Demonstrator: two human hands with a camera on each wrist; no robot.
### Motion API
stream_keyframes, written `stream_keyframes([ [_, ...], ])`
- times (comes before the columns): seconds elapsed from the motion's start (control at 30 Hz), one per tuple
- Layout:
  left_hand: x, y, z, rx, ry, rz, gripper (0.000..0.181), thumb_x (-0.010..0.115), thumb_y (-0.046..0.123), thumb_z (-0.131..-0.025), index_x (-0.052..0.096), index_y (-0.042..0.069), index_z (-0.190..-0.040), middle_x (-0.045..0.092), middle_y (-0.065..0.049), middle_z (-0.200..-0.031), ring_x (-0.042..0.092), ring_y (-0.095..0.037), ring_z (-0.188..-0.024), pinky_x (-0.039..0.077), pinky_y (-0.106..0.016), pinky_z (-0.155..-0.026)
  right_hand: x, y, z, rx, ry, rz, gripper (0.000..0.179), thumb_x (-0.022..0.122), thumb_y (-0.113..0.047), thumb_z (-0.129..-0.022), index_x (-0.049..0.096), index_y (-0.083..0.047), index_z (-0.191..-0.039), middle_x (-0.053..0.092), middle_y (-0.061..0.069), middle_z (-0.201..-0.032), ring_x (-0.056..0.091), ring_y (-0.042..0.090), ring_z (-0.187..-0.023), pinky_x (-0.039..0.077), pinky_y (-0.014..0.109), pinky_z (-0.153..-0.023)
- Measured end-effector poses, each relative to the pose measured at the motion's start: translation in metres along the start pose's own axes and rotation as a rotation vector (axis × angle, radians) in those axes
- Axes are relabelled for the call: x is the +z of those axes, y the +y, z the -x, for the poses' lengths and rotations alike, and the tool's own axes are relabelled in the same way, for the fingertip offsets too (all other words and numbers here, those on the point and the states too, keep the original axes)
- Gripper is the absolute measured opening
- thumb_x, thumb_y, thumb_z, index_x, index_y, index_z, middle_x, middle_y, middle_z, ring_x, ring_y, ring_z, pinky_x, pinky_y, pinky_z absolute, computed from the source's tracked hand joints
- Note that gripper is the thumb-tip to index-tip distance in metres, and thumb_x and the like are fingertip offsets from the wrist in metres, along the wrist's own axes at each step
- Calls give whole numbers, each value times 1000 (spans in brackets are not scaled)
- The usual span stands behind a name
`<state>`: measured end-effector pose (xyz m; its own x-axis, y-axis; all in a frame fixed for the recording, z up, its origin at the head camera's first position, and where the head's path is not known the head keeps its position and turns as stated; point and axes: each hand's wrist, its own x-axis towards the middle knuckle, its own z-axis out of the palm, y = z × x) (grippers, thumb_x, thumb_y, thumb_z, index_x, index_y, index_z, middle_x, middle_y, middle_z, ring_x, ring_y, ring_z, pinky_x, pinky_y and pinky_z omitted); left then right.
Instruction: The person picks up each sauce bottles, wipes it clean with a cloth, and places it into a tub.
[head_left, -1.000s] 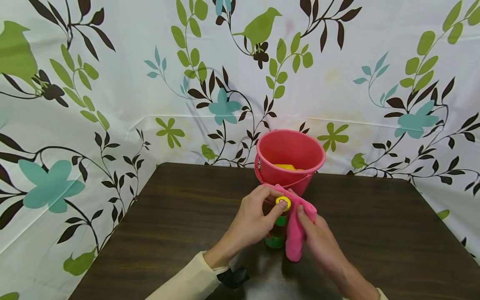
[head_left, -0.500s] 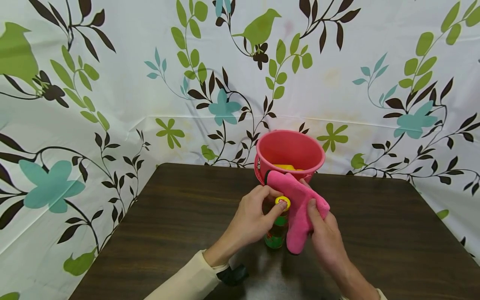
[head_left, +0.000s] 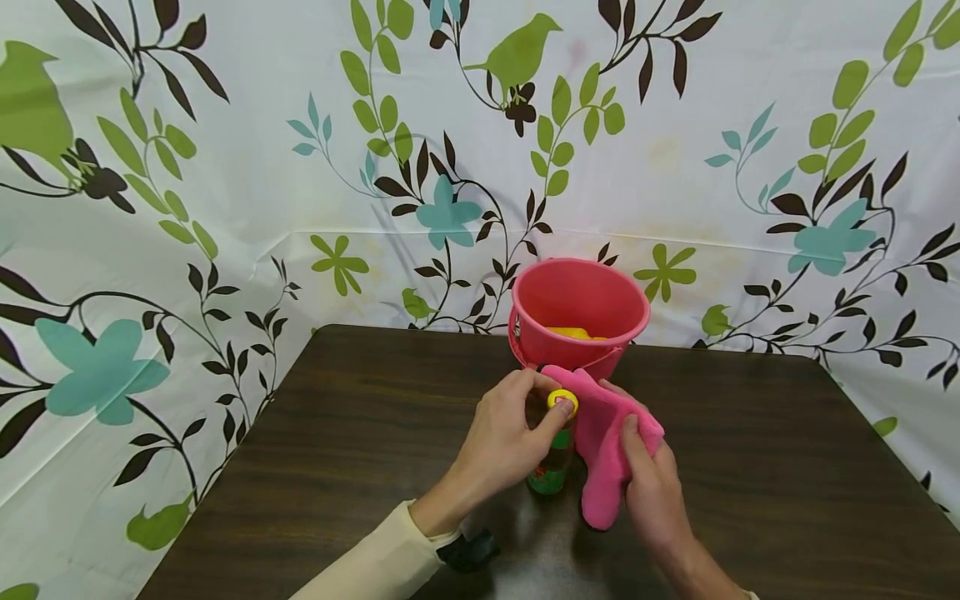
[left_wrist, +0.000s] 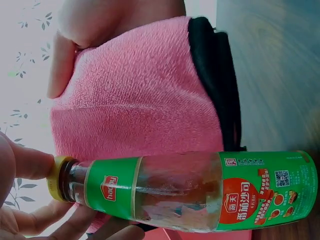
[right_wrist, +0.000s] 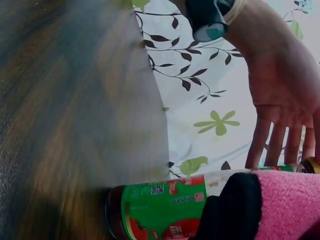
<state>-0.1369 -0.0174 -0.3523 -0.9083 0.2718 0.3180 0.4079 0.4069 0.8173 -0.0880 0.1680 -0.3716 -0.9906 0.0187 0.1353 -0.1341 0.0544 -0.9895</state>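
Note:
My left hand (head_left: 506, 425) pinches the yellow cap (head_left: 562, 402) of a glass ketchup bottle (left_wrist: 180, 192) from above, thumb on one side and fingers round the far side of the neck. The bottle stands upright, its base right at the tabletop, with green labels at neck and body. Just right of it, my right hand (head_left: 654, 487) grips a folded pink cloth (head_left: 603, 425) with dark edging, thumb on top. In the left wrist view the cloth spreads behind the bottle. Part of the bottle is hidden by the cloth in the right wrist view.
A pink bucket (head_left: 523, 337) with a handle stands behind the hands, near the table's back edge. Something yellow (head_left: 573, 332) lies inside it. Around the dark wooden table (head_left: 360, 417) hangs a white curtain (head_left: 255, 167) with leaves and birds.
The right hand has shifted a little right with the cloth. The cloth rose and spread against the bottle, then dropped and folded over again. The left hand has stayed at the cap.

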Motion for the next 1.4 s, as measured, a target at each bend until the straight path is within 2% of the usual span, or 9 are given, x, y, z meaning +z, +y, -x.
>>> stream_keyframes([
  [0.27, 0, 1, 1, -40, 3, 34, 22, 73, 29, -99, 65, 18, -116, 72, 4, -109, 69, -9, -92, 61, -23, -82, 12, 2, 1, -12, -144, -46, 42, 37, -32, -115, 30, -21, -155, 40, 3, -150, 49, 25, -132, 54, 31, -101],
  [0.47, 0, 0, 0, -26, 15, 55, 21, 73, 29, -99, 66, 19, -117, 72, 5, -108, 69, -9, -91, 60, -24, -82, 20, 4, -3, 11, -190, -8, 64, 46, -31, -111, 14, -30, -166, 26, -2, -166, 28, 27, -149, 46, 49, -111],
  [0.6, 0, -1, 1, -10, 16, 78, 22, 73, 28, -99, 66, 19, -117, 71, 5, -107, 69, -9, -90, 60, -22, -81, 24, 8, -7, 7, -216, -8, 68, 47, -33, -111, 10, -33, -169, 22, -3, -171, 22, 30, -154, 39, 63, -118],
  [0.7, 0, -2, 1, -3, 17, 88, 22, 73, 27, -99, 67, 19, -119, 71, 5, -107, 69, -8, -88, 60, -22, -80, 26, 12, -9, 5, -221, -2, 68, 48, -33, -111, 12, -34, -169, 22, -3, -172, 24, 29, -155, 38, 59, -120],
  [0.87, 0, -2, 1, -6, 16, 87, 23, 72, 27, -99, 67, 20, -120, 71, 6, -108, 69, -7, -86, 60, -23, -77, 29, 19, -13, -4, -210, 34, 63, 47, -33, -113, 19, -27, -169, 27, 0, -174, 30, 13, -156, 35, 18, -118],
  [0.93, 0, -2, 1, -1, 13, 86, 22, 71, 26, -100, 67, 19, -120, 71, 5, -108, 68, -7, -86, 60, -23, -76, 28, 23, -14, -8, -216, 42, 61, 46, -32, -113, 21, -26, -168, 29, 1, -174, 33, 8, -155, 34, 10, -113],
  [1.03, 0, -2, 0, 0, 9, 90, 21, 71, 27, -100, 66, 19, -119, 71, 5, -110, 69, -7, -87, 60, -23, -77, 27, 29, -16, 3, -246, 43, 61, 47, -31, -113, 21, -27, -167, 30, 2, -172, 34, 14, -152, 37, 17, -115],
  [1.23, 1, -2, 1, -9, -3, 81, 21, 70, 27, -100, 65, 20, -119, 70, 5, -114, 71, -9, -94, 61, -28, -84, 20, 42, -19, 74, -299, 92, 61, 48, -32, -112, 19, -28, -166, 33, 6, -168, 38, 31, -151, 39, 48, -120],
  [1.4, 1, -1, 2, -12, -2, 76, 21, 71, 26, -100, 64, 19, -119, 69, 4, -115, 72, -12, -99, 62, -29, -85, 12, 52, -21, 94, -367, 209, 64, 50, -35, -112, 15, -29, -166, 38, 5, -165, 42, 27, -150, 39, 48, -121],
])
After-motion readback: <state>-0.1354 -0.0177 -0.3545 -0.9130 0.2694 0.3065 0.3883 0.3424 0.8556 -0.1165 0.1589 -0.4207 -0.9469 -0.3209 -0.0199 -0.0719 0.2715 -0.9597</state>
